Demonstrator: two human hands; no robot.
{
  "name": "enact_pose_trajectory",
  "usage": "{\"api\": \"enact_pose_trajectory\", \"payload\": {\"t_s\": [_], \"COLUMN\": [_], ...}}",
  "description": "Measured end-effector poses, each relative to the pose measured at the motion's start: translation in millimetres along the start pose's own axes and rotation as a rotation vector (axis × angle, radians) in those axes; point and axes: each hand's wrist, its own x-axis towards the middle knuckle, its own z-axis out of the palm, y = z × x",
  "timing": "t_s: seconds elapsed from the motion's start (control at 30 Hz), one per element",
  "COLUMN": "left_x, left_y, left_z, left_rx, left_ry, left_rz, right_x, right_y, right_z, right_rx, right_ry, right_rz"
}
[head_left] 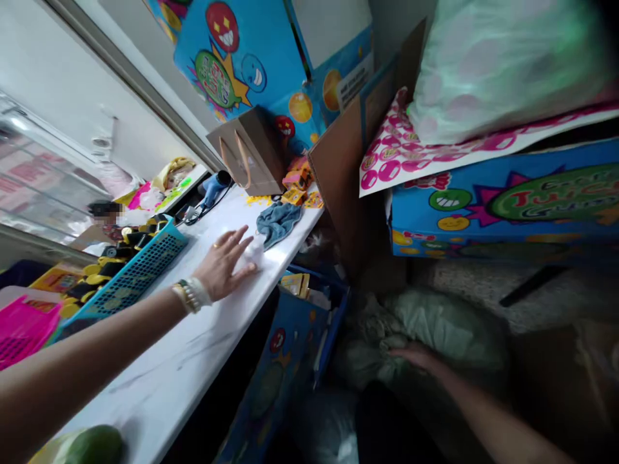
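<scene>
White counter (193,348) mid-frame — left hand (225,264) flat, fingers spread, bracing | right hand (418,356) lower centre — pressing green bag (445,322), grip unclear

Uneven light: bright upper left, dim lower right, wide-angle warp throughout.
Daylight comes from the window (53,161) side and puts a soft glare on the white counter (193,348) just right of the blue basket (140,270). Below the counter edge the floor area falls into deep shadow; the right hand (416,356) there is dim and grainy. The plastic bag (503,58) far above it is smeared with blur. Straight edges bow toward the frame borders. The left hand (225,264) is fairly sharp.
</scene>
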Motion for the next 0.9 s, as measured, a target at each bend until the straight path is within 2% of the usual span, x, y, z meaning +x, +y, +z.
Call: {"api": "enact_pose_trajectory", "payload": {"t_s": [0.07, 0.13, 0.2, 0.27, 0.37, 0.57, 0.73, 0.9], "left_x": [3, -1, -5, -5, -2, -3, -2, -2], "left_y": [-15, -18, -13, -8, -5, -2, -3, -5], "left_z": [31.6, 48.7, 51.0, 45.9, 38.9, 40.7, 43.2, 45.3], "left_rx": [-0.043, -0.074, -0.088, -0.106, -0.136, -0.143, -0.157, -0.173], "left_ry": [-0.056, -0.06, -0.052, -0.059, -0.061, -0.046, -0.037, -0.001], "left_rz": [-0.118, -0.175, -0.17, -0.158, -0.16, -0.169, -0.155, -0.143], "right_x": [-18, -38, -54, -62, -62, -72, -107, -139], "right_y": [1, 2, -2, -12, -40, -93, -109, -112], "right_z": [-6, -10, -16, -25, -42, -65, -88, -108], "right_rx": [0.238, 0.408, 0.537, 0.626, 0.725, 0.905, 0.975, 1.084], "right_ry": [-0.169, -0.283, -0.349, -0.368, -0.311, -0.106, 0.03, 0.158], "right_rz": [0.105, 0.205, 0.308, 0.387, 0.431, 0.32, 0.264, 0.225]}}
